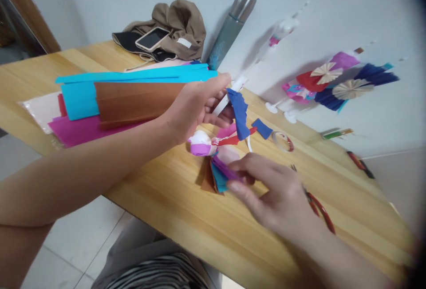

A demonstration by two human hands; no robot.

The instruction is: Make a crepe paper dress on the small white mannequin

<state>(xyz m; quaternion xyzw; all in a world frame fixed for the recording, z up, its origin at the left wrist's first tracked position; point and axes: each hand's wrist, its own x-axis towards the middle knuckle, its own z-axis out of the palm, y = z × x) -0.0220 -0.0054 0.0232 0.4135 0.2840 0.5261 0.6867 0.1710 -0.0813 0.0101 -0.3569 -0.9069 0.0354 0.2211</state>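
My left hand point(196, 104) is closed around a white stick point(229, 96) that has a strip of dark blue crepe paper point(240, 115) hanging from it. My right hand point(273, 191) pinches a purple piece of paper point(226, 170) in a small pile of scraps point(216, 156) on the wooden table point(186, 209): purple, teal, brown, red and white pieces. A loose blue scrap point(262, 128) lies just beyond the pile.
Folded crepe sheets, teal point(133, 80), brown point(136, 100) and magenta point(80, 130), lie at the left. A tape roll point(282, 140) and red-handled scissors point(319, 209) lie at the right. A phone point(152, 38) on a tan cap, a grey flask point(231, 29) and paper-dressed figures point(333, 82) stand by the wall.
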